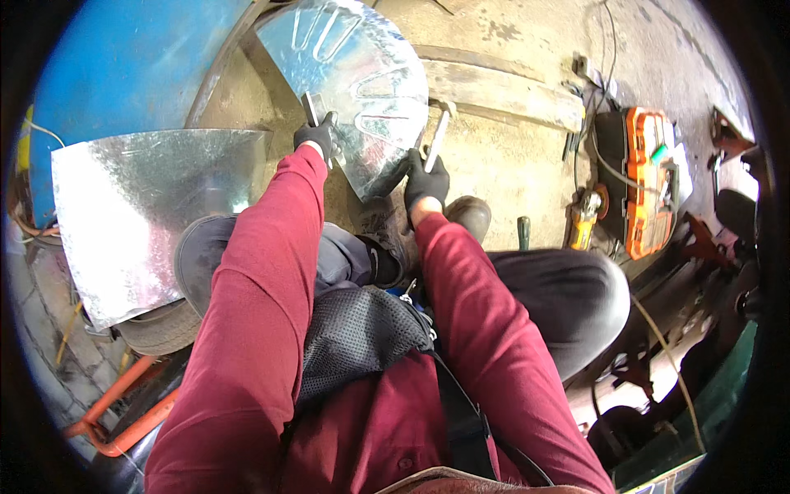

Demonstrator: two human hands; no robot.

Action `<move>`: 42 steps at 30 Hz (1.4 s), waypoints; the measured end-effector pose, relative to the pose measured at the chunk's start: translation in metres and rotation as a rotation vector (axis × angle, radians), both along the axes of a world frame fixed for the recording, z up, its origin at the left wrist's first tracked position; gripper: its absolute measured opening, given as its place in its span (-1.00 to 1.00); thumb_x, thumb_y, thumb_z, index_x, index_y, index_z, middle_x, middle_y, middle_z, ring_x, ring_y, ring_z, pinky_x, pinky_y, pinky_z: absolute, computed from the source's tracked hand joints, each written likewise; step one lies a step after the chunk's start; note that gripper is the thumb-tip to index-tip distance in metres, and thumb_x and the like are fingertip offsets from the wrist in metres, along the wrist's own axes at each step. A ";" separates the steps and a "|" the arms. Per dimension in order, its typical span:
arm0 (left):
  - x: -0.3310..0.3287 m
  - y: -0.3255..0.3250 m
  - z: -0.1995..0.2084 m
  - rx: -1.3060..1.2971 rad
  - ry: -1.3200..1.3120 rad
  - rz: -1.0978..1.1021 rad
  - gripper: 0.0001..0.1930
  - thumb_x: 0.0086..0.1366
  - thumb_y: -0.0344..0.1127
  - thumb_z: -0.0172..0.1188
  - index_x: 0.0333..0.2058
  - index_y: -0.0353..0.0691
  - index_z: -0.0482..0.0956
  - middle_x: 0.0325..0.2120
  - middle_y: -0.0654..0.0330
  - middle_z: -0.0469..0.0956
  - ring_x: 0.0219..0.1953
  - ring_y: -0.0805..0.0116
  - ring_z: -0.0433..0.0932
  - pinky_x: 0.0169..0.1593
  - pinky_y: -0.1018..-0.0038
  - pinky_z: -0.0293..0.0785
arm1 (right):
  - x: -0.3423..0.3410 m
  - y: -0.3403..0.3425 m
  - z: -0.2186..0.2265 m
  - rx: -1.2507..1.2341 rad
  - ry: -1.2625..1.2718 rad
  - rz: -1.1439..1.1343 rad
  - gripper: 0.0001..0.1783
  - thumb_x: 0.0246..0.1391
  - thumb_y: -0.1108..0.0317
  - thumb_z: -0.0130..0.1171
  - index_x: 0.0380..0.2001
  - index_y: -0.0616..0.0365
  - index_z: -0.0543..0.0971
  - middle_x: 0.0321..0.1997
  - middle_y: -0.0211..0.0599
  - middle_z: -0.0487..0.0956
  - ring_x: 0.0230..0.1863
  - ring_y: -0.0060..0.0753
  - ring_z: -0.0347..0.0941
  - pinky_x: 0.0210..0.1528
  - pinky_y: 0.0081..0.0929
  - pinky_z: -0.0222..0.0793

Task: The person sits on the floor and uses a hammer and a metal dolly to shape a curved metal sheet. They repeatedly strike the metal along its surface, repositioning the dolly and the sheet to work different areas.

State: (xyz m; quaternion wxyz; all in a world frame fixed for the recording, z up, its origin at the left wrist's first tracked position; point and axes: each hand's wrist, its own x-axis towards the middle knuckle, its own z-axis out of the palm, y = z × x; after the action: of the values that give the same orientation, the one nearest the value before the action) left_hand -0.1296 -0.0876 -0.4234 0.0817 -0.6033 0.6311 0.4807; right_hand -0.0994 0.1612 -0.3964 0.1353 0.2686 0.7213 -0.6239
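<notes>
A curved, fan-shaped sheet of shiny galvanized metal (387, 58) with pressed looped ridges stands in front of me. My left hand (317, 136), in a black glove, is closed at its straight left edge. A short flat grey metal bar (309, 109) sticks up from that hand. My right hand (426, 181), also gloved in black, is closed around a light-coloured, hammer-like tool (439, 138) beside the sheet's lower right rim. The tool's upper end is too small to make out exactly. A second plain metal sheet (148, 214) lies by my left knee.
A wooden plank (502, 92) lies beyond the curved sheet. To the right are an orange and black toolbox (646, 181), a yellow angle grinder (583, 221), a green-handled tool (524, 233) and cables. A blue panel (123, 66) stands far left, above an orange tubular frame (123, 403).
</notes>
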 end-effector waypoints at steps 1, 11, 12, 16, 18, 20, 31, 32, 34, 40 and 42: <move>0.008 -0.004 -0.008 0.035 -0.023 0.031 -0.58 0.33 0.01 0.45 -0.12 -0.22 0.59 -0.51 0.08 0.65 -0.64 0.19 0.59 -0.50 0.25 0.64 | -0.005 -0.005 0.017 0.027 -0.119 0.078 -0.57 0.24 0.10 0.36 -0.07 0.29 0.68 -0.26 0.03 0.74 -0.23 -0.15 0.68 -0.08 -0.27 0.53; 0.005 0.002 0.013 0.372 0.162 0.279 -0.75 0.54 -0.13 0.13 0.04 -0.10 0.46 -0.28 0.06 0.55 -0.49 0.08 0.59 -0.24 0.01 0.77 | -0.017 0.009 -0.015 -0.090 -0.187 0.163 -0.63 0.24 0.10 0.33 -0.28 0.26 0.70 -0.43 -0.28 0.67 -0.43 -0.37 0.58 -0.30 -0.35 0.48; -0.003 0.007 0.020 0.388 0.209 0.243 -0.77 0.55 -0.15 0.11 0.04 -0.10 0.45 -0.27 0.05 0.55 -0.48 0.07 0.58 -0.23 -0.01 0.77 | -0.018 0.011 -0.027 -0.090 -0.174 0.142 -0.63 0.25 0.10 0.33 -0.30 0.27 0.69 -0.43 -0.30 0.67 -0.45 -0.38 0.57 -0.34 -0.36 0.50; -0.002 -0.012 0.010 0.334 0.169 0.235 -0.74 0.55 -0.24 0.08 0.11 -0.16 0.40 -0.22 -0.01 0.51 -0.47 0.06 0.56 -0.25 0.02 0.76 | -0.013 -0.006 -0.026 -0.203 -0.208 0.151 -0.66 0.24 0.13 0.37 -0.31 0.25 0.66 -0.45 -0.29 0.66 -0.52 -0.40 0.56 -0.43 -0.35 0.55; -0.013 -0.016 0.007 0.271 0.077 0.215 -0.74 0.55 -0.19 0.09 0.08 -0.18 0.47 -0.21 -0.01 0.57 -0.40 0.05 0.62 -0.22 0.03 0.75 | -0.009 -0.013 -0.025 -0.107 -0.238 0.221 -0.54 0.18 0.00 0.34 -0.30 0.29 0.72 -0.45 -0.11 0.69 -0.36 -0.20 0.64 -0.18 -0.21 0.51; -0.019 -0.002 0.005 0.183 -0.028 0.128 -0.71 0.54 -0.14 0.09 0.04 -0.19 0.54 -0.20 -0.01 0.64 -0.32 0.06 0.68 -0.20 0.05 0.73 | -0.005 -0.016 -0.035 -0.128 -0.310 0.232 -0.54 0.20 0.00 0.33 -0.31 0.29 0.72 -0.45 -0.13 0.70 -0.36 -0.23 0.64 -0.15 -0.22 0.52; -0.093 -0.010 0.043 0.182 0.606 -0.092 -0.59 0.54 0.08 0.06 -0.04 -0.13 0.67 -0.21 0.19 0.73 -0.19 0.33 0.67 -0.18 0.34 0.60 | -0.016 -0.023 -0.005 -0.318 -0.454 0.104 -0.66 0.29 0.17 0.34 -0.15 0.30 0.69 -0.27 -0.19 0.71 -0.36 -0.26 0.65 -0.37 -0.34 0.72; -0.101 -0.015 0.044 0.138 0.668 -0.232 -0.57 0.54 0.10 0.06 -0.04 -0.14 0.67 -0.20 0.19 0.73 -0.17 0.32 0.67 -0.15 0.36 0.59 | -0.014 -0.027 -0.003 -0.318 -0.477 0.108 -0.65 0.29 0.19 0.35 -0.13 0.32 0.65 -0.24 -0.17 0.70 -0.33 -0.24 0.66 -0.36 -0.33 0.72; -0.114 -0.019 0.047 0.074 0.644 -0.460 -0.51 0.54 0.14 0.05 -0.04 -0.20 0.67 -0.20 0.18 0.72 -0.17 0.31 0.66 -0.10 0.38 0.58 | -0.016 -0.031 0.000 -0.312 -0.517 0.106 -0.64 0.29 0.23 0.35 -0.09 0.35 0.58 -0.18 -0.13 0.68 -0.28 -0.18 0.67 -0.35 -0.31 0.74; -0.141 -0.006 0.097 -0.197 0.217 -0.929 -0.35 0.54 0.23 0.03 0.04 -0.38 0.64 -0.21 0.04 0.72 -0.14 0.22 0.67 0.04 0.34 0.54 | -0.018 -0.020 -0.007 -0.240 -0.533 0.150 -0.52 0.31 0.12 0.35 -0.02 0.38 0.54 -0.12 -0.06 0.66 -0.25 -0.13 0.67 -0.30 -0.22 0.74; -0.134 -0.011 0.086 -0.158 0.427 -0.892 -0.40 0.51 0.17 0.13 0.04 -0.35 0.66 -0.20 0.07 0.73 -0.13 0.25 0.67 0.07 0.33 0.52 | -0.013 -0.019 -0.003 -0.245 -0.495 0.096 -0.51 0.32 0.09 0.34 0.00 0.35 0.54 -0.12 -0.05 0.66 -0.28 -0.13 0.67 -0.32 -0.20 0.73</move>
State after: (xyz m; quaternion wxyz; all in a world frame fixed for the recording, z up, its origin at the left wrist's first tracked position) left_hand -0.2634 -0.0981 -0.3370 0.1025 -0.1673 0.8647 0.4624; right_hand -0.1125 0.1421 -0.3996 0.3684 0.3600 0.5974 -0.6147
